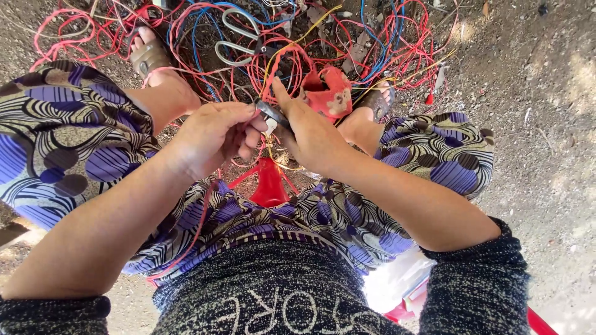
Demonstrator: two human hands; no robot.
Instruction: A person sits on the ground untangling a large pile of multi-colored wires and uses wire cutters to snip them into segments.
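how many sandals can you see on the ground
2: one brown sandal at upper left among the wires, one sandal right of centre, mostly hidden behind the right hand.

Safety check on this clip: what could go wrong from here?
1. The small metal tool sits pinched between the left hand and right hand, so a slip might nick the fingers.
2. Loose wires and scissors lie by the sandalled feet: possible snag.

Packages: none in view.
Labels, signs, screens: none in view.
Lettering: pale block letters across the dark knitted top [273, 298], just below the purple patterned skirt [323, 214].
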